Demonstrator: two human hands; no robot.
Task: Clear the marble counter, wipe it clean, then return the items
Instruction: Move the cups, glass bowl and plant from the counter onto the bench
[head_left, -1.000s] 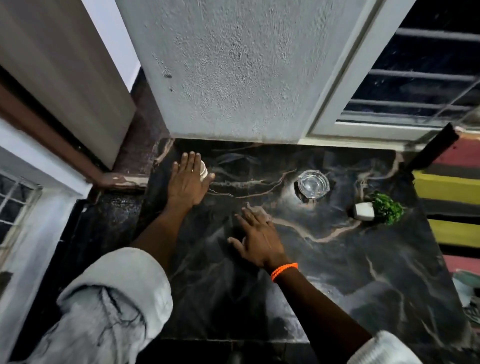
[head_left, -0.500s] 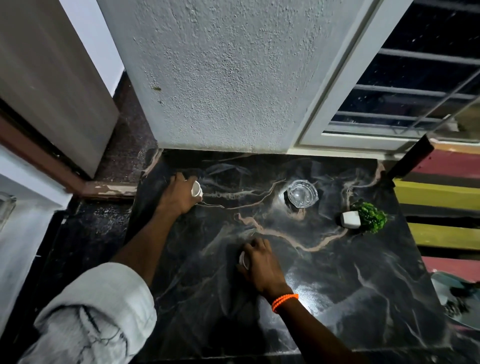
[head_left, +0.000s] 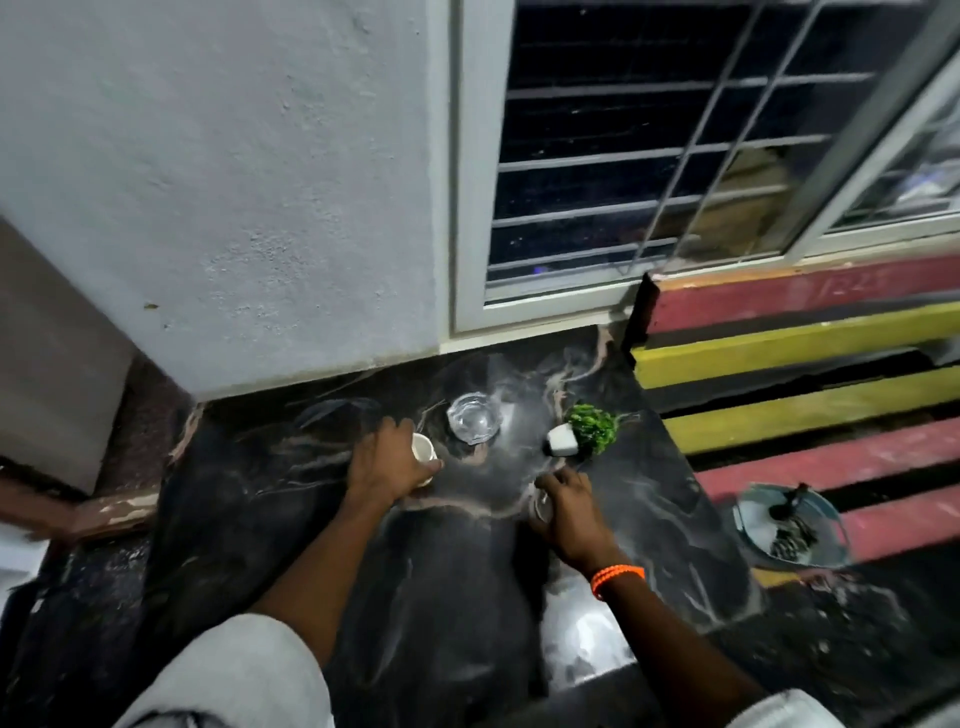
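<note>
White cup (head_left: 423, 448), light and breakable, sits wrapped in the left hand (head_left: 387, 462) near the counter's (head_left: 260, 499) back edge; right hand (head_left: 569, 512) closes on something small.

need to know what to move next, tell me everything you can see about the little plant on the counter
The little plant is a small tuft of bright green, probably artificial, leaves in a white, roughly cube-shaped pot that looks ceramic or plastic. It lies tipped on its side, the pot towards the person and the leaves pointing toward the far right corner. It rests on the dark marble counter near the right edge, right of the glass dish and apart from it. The right hand is just in front, not touching it.
</note>
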